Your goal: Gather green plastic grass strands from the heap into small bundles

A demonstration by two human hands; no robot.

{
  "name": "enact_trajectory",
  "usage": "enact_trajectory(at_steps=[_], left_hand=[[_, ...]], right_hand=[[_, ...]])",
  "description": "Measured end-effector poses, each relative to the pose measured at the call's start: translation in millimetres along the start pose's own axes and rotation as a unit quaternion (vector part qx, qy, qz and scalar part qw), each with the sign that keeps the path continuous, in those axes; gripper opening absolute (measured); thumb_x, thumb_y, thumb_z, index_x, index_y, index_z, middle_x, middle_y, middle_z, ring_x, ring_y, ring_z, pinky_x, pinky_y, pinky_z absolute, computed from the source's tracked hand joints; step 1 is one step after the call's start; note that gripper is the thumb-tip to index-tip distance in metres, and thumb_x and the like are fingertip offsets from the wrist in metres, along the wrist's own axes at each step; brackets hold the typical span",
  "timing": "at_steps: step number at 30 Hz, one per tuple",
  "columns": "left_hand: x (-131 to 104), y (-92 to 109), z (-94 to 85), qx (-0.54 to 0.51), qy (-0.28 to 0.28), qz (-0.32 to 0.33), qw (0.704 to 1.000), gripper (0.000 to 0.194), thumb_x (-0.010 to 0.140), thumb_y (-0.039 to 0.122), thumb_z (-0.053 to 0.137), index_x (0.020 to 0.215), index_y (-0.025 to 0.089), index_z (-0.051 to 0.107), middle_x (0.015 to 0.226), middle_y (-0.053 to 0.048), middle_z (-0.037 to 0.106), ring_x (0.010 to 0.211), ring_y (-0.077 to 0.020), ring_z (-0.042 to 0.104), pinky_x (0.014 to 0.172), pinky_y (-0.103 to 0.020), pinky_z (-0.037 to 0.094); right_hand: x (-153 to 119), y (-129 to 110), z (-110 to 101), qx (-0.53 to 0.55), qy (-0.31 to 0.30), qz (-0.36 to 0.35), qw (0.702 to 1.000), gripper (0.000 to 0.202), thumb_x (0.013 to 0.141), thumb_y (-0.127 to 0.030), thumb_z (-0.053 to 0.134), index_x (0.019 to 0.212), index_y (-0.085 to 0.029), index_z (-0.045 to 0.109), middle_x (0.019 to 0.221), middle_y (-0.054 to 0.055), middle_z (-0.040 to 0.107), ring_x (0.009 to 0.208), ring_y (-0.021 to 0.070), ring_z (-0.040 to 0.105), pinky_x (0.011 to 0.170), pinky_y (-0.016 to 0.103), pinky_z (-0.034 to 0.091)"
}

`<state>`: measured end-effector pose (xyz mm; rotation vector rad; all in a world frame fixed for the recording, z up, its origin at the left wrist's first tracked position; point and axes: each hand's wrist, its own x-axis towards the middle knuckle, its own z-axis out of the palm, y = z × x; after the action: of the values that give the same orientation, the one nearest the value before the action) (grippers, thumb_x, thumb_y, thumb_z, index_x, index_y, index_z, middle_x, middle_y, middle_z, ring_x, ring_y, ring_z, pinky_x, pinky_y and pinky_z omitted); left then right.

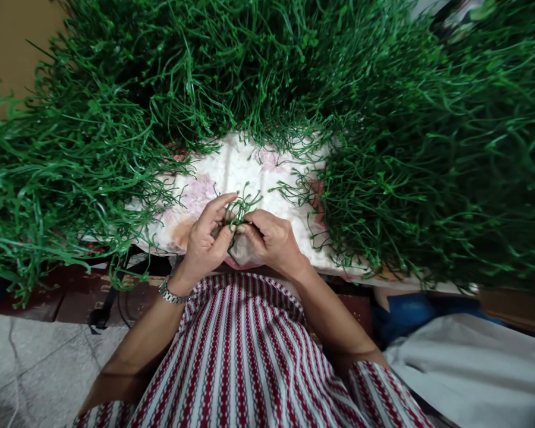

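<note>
A small bunch of thin green stems (244,207) with little buds at the tips is held between my two hands, low over the near edge of the table. On one side of the bunch, my left hand (208,236) pinches its base with the thumb, the index finger stretched out along it. My right hand (274,239) grips the same base from the other side with thumb and fingertips. The stems look like artificial greenery. Their lower ends are mostly hidden by my fingers.
A white cloth with flower print (236,160) covers the table. Large heaps of the same greenery lie at the left (71,166), along the back (232,65) and at the right (419,166). White fabric (477,368) is at the lower right.
</note>
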<state>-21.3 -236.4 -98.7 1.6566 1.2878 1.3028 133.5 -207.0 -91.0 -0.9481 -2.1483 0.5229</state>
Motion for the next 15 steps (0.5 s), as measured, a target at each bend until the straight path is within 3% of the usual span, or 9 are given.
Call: enact_trajectory(at_steps=[4,8,10,15], left_hand=[[1.5,3.5,-6.2,0.042,-0.002,0.014,0.999,0.053,0.078,0.012,0.048,0.129,0.023,0.041,0.086,-0.002,0.056,0.078,-0.0113,0.055,0.071,-0.024,0.048],[7.8,14.0,-22.9,0.052,-0.07,-0.019,0.996,0.051,0.077,0.013,0.049,0.127,0.023,0.045,0.092,-0.002,0.057,0.082,-0.0126,0.055,0.077,-0.026,0.047],[12.1,20.4,-30.9,0.055,-0.079,-0.022,0.995,0.047,0.078,0.018,0.051,0.125,0.022,0.047,0.096,-0.004,0.057,0.084,-0.0143,0.055,0.076,-0.028,0.047],[20.4,32.9,-30.4,0.216,-0.069,0.024,0.974,0.013,0.078,0.021,0.055,0.086,0.019,0.064,0.086,-0.003,0.054,0.085,-0.0182,0.054,0.08,-0.035,0.042]], right_hand=[[-1.8,3.7,-4.8,-0.051,-0.044,-0.029,0.997,0.018,0.091,-0.026,0.044,0.08,-0.017,0.055,0.071,0.003,0.058,0.067,0.0123,0.052,0.059,0.023,0.037],[-0.8,1.2,-16.7,-0.099,-0.105,-0.04,0.989,0.017,0.089,-0.023,0.044,0.08,-0.017,0.057,0.071,0.002,0.055,0.06,0.0104,0.046,0.054,0.022,0.03],[0.7,-2.1,-22.1,-0.123,-0.132,-0.046,0.982,0.014,0.087,-0.021,0.046,0.08,-0.017,0.057,0.07,0.001,0.054,0.058,0.0096,0.042,0.051,0.022,0.025],[6.2,-11.4,-27.0,-0.162,-0.176,-0.063,0.969,0.015,0.085,-0.024,0.046,0.078,-0.017,0.057,0.066,-0.001,0.049,0.053,0.0084,0.034,0.049,0.023,0.017]])
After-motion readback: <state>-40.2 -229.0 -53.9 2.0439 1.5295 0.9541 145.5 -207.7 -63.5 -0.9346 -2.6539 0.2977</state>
